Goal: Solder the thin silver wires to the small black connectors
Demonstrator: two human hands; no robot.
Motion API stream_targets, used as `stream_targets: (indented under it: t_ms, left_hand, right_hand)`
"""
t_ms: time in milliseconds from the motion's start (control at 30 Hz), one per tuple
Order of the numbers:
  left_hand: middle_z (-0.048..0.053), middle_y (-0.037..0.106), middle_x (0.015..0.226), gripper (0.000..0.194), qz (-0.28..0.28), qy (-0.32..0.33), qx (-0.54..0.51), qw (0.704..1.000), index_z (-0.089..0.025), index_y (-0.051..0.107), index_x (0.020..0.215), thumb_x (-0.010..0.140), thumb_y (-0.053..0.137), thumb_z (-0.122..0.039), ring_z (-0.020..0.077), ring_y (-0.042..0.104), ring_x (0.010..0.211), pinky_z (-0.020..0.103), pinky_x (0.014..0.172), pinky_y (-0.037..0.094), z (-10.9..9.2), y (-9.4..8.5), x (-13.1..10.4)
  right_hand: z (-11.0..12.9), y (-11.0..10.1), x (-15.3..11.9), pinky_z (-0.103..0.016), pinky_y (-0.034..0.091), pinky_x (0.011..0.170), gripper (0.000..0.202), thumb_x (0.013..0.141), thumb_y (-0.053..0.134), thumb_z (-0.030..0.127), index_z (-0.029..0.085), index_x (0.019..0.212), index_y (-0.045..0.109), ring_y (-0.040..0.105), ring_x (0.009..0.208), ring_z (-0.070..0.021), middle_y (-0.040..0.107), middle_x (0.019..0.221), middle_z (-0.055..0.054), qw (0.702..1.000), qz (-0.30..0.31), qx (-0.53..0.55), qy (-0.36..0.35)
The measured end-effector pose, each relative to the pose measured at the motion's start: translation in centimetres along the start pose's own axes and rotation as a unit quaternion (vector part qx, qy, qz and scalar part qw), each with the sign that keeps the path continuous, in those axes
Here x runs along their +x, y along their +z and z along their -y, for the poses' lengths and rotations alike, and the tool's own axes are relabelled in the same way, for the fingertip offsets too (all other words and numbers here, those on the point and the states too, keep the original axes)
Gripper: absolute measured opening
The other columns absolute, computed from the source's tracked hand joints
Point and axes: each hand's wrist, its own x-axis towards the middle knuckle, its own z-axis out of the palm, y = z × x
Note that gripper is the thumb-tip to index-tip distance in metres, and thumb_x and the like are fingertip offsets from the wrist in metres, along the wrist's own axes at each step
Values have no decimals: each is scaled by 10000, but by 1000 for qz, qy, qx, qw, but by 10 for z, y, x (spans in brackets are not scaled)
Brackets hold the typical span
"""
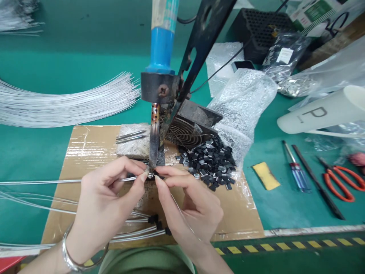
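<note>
A soldering iron with a blue collar hangs tip-down in a black metal bracket. Right under its tip, both my hands meet. My left hand is closed, pinching white wires that run off to the left. My right hand is closed on a small black connector at the wire ends. A thin solder wire also passes out of its fingers and along the palm. The fingertips partly hide the joint. Below lie several white wires with black connectors on their ends.
Cardboard covers the bench under my hands. Loose black connectors are heaped beside a dark fan. A white wire bundle lies left. At right are a yellow sponge, a screwdriver, orange-handled pliers and a white cup.
</note>
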Motion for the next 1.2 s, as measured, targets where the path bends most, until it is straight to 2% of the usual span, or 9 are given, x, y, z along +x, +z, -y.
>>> stream_targets:
  t_ms: [200,400,633,767,1067,1200]
  left_hand:
    - [-10,831,784,72,-2,-1,-9,1000,-228,783,709,780,783,-244,117,742,654,136,585,551,2,1,-1]
    - [-20,830,781,69,2,6,-17,1000,-228,782,708,776,782,-220,95,750,663,106,618,555,2,1,1]
    - [-10,833,789,76,-4,17,-7,1000,-224,774,703,778,781,-231,100,733,638,119,566,530,1,0,-1]
    - [-7,831,786,81,-3,20,-7,1000,-223,774,702,783,778,-224,109,748,657,125,591,550,1,2,0]
    - [-2,819,757,67,3,-14,-5,1000,-222,783,716,773,771,-254,123,722,620,150,525,514,1,1,1]
    - [-9,819,756,73,5,-14,-12,1000,-226,776,704,772,773,-251,119,724,642,149,572,532,-2,0,2]
  right_hand:
    - [1,1,1,-221,659,916,203,903,753,-19,182,930,757,844,945,-163,861,993,-60,1000,-8,-1,0]
    - [-1,1,1,-223,658,909,196,909,752,-14,179,939,762,841,932,-160,857,988,-63,1000,-7,1,-8]
    - [0,1,0,-213,658,905,197,907,761,-10,183,942,771,838,924,-149,859,979,-52,1000,-11,-7,-8]
    - [0,1,0,-220,656,914,200,910,756,-10,187,947,760,839,932,-150,859,987,-48,1000,-7,-5,-6]
    - [-1,1,0,-251,664,915,207,918,741,-3,202,941,736,845,986,-179,859,1046,-50,1000,-1,7,12]
    - [-1,1,-2,-250,654,930,214,921,740,-9,202,955,734,840,1014,-177,855,1050,-48,1000,-1,17,10]
